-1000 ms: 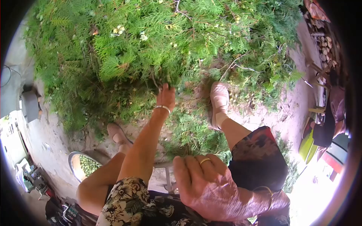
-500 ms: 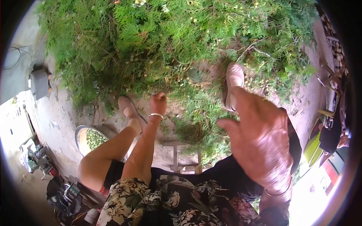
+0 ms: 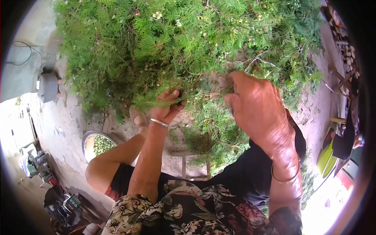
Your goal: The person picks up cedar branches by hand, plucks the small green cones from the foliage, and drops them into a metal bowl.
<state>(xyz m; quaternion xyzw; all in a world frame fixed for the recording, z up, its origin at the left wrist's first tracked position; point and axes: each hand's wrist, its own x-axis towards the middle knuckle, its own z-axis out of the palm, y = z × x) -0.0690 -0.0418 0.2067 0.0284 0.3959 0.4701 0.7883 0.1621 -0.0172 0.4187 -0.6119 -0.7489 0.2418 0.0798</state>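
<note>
My left hand (image 3: pixel 169 106) is closed around a green conifer sprig (image 3: pixel 147 102), whose feathery end sticks out to the left. A white bangle circles that wrist. My right hand (image 3: pixel 258 103) is over the loose greenery to the right, back of the hand up. Its thumb and forefinger are apart, and no object shows between them; the other fingertips are blurred or hidden. Beyond both hands lies a big heap of cut conifer branches (image 3: pixel 188 43), with small pale cones among the leaves. More loose sprigs (image 3: pixel 213 125) lie on the ground between my legs.
A metal basin (image 3: pixel 84 145) holding small green cones (image 3: pixel 102 145) stands by my left knee. A low wooden stool or frame (image 3: pixel 184 164) is in front of my lap. Machine parts (image 3: pixel 64 203) lie at lower left, and a grey box (image 3: pixel 48 87) at upper left. Stacked wood (image 3: pixel 348 58) lines the right.
My left hand now has a green sprig in it and has moved slightly right. My right hand has moved away from my head toward the branches, uncovering its wrist bangle.
</note>
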